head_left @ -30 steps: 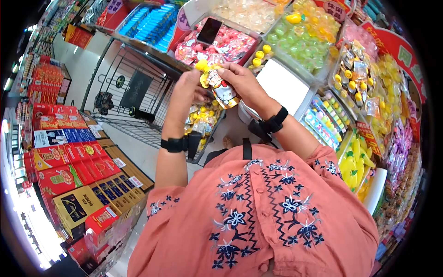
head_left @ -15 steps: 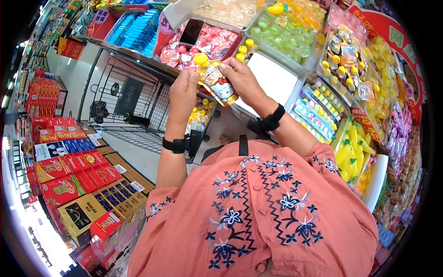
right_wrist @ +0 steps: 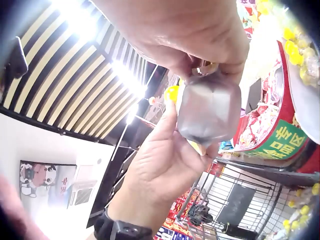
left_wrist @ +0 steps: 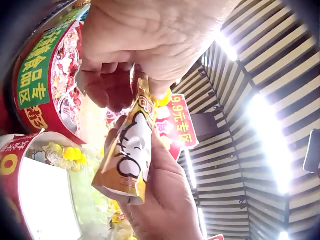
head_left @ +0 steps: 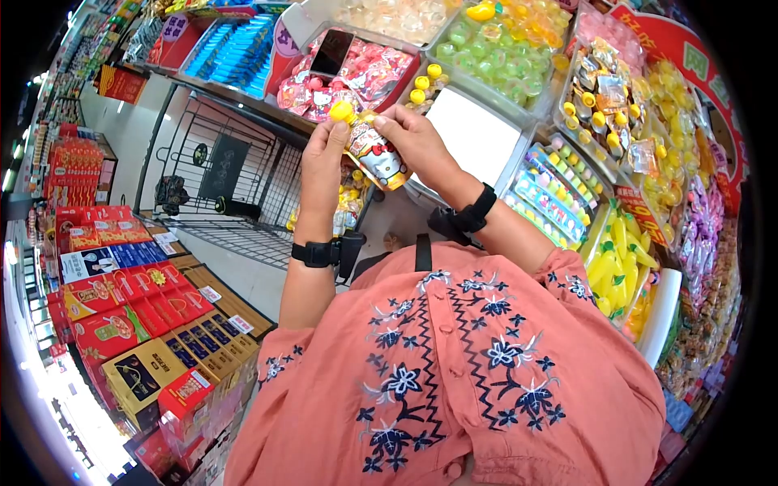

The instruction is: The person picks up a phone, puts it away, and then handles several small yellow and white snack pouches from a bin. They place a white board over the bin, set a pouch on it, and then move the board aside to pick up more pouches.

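A cartoon-cat spout pouch (head_left: 379, 159) with a yellow cap is held up in front of the body, its printed face toward the head camera. My left hand (head_left: 322, 158) holds its upper left side, thumb close to the cap. From the other side my right hand (head_left: 423, 144) pinches the pouch, thumb on its front edge. In the left wrist view the front of the pouch (left_wrist: 132, 150) tapers between both hands. The right wrist view shows its silvery base (right_wrist: 210, 110), with the left hand (right_wrist: 160, 167) beyond it and some fingers hidden.
Behind the hands a bin of pink packets (head_left: 377, 69) has a phone (head_left: 332, 53) lying on top. A white panel (head_left: 463, 138) and several candy bins line the right. A shopping cart (head_left: 231, 166) stands at the left, stacked boxes (head_left: 138, 300) nearer.
The pouch has turned so its printed front shows more fully, and both hands have shifted slightly left in the head view. Both hands still hold it.
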Available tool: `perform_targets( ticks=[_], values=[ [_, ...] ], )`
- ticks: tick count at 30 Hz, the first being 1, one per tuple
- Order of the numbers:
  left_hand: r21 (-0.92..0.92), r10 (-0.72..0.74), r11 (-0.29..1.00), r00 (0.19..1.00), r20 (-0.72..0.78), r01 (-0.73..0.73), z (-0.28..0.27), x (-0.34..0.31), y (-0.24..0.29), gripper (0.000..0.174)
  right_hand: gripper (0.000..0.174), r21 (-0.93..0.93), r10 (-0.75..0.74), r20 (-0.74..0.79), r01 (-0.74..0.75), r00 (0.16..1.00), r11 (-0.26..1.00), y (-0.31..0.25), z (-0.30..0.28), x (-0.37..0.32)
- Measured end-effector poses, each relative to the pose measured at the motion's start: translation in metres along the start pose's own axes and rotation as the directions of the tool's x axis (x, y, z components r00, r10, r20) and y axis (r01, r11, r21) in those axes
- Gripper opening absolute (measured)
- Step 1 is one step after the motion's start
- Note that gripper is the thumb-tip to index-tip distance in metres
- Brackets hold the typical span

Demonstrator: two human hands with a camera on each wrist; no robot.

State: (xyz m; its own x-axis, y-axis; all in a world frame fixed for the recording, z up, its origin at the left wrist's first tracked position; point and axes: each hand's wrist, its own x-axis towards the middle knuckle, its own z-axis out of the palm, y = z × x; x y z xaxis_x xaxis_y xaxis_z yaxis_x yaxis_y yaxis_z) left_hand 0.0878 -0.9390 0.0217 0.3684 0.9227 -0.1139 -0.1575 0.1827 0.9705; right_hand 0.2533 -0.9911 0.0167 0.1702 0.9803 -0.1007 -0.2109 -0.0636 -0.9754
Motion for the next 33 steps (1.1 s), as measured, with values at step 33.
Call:
perform_targets(
  ticks=[33],
  values=[
    [-0.062,-0.031,0.998,0.997,-0.068,0.026,0.001,0.007,-0.008,0.033,0.022,-0.087,-0.015,0.022,0.017,1.000,0.996,0.004,-0.013,0.005]
  ],
)
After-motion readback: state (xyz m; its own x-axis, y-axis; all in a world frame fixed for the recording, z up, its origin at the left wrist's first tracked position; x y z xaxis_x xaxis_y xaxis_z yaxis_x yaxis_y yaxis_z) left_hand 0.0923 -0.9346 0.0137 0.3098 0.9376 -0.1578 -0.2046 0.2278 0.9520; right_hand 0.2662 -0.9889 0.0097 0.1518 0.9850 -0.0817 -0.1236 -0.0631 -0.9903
